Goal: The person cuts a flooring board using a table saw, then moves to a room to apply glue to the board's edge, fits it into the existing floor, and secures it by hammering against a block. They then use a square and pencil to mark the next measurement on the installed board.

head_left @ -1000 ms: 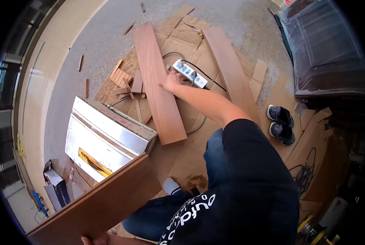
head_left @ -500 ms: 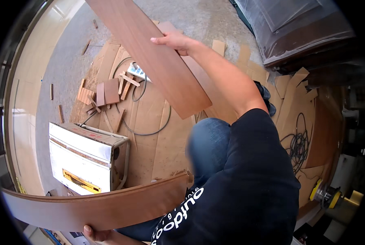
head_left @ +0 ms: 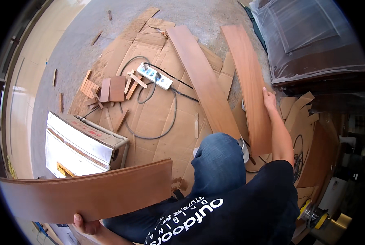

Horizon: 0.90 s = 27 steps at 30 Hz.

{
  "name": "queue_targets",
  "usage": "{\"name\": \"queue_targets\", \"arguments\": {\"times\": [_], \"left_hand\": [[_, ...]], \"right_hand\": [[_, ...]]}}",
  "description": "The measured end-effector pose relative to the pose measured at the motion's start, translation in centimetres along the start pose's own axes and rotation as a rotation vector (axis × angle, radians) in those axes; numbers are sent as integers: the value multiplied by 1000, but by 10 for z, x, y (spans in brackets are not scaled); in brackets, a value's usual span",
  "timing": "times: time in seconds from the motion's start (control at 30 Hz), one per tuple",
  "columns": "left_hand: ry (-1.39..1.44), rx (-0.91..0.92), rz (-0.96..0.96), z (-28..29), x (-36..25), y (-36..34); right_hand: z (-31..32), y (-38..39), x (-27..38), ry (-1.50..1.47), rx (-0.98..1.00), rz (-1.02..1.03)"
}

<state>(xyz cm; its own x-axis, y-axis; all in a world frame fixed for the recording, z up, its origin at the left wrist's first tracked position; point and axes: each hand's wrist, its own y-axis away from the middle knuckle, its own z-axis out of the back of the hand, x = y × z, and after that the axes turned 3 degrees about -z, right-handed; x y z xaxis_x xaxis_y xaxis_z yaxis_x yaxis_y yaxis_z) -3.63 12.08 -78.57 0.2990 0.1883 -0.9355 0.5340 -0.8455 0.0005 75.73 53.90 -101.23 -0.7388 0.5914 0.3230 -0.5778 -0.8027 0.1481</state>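
Observation:
Low in the frame, my left hand (head_left: pixel 86 223) grips a brown board (head_left: pixel 88 185) held on edge, fingers wrapped round it. My right hand (head_left: pixel 269 100) holds the edge of a long reddish plank (head_left: pixel 245 73) at the right. Another plank (head_left: pixel 196 77) lies just left of that one, on spread cardboard (head_left: pixel 162 118). A white power strip (head_left: pixel 163 81) with cables sits among small wood offcuts (head_left: pixel 117 87). A boxy metal machine (head_left: pixel 78 139) with a yellow insert stands to the left, behind the board in my left hand. My bent knee (head_left: pixel 217 159) is at the centre.
A dark cabinet (head_left: pixel 305 36) wrapped in plastic film stands at the upper right. A coiled black cable (head_left: pixel 297 163) lies at the right, above a yellow and silver power tool (head_left: pixel 311 212). Thin wood scraps (head_left: pixel 96 37) lie on the grey floor (head_left: pixel 66 49) beside the cardboard.
My right hand has carried the plank from over the power strip to the far right, uncovering the strip. My left hand still holds its board, now slightly higher than at first.

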Motion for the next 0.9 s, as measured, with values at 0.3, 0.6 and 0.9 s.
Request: {"name": "queue_targets", "arguments": {"times": [0.3,0.6,0.9], "left_hand": [[-17,-158,-27,11,11,-1],[9,-132,-18,17,17,-5],[47,-85,20,30,26,-5]], "right_hand": [[-26,23,-51,45,167,2],[-33,79,15,481,-338,443],[-157,76,74,-213,484,-11]]}}
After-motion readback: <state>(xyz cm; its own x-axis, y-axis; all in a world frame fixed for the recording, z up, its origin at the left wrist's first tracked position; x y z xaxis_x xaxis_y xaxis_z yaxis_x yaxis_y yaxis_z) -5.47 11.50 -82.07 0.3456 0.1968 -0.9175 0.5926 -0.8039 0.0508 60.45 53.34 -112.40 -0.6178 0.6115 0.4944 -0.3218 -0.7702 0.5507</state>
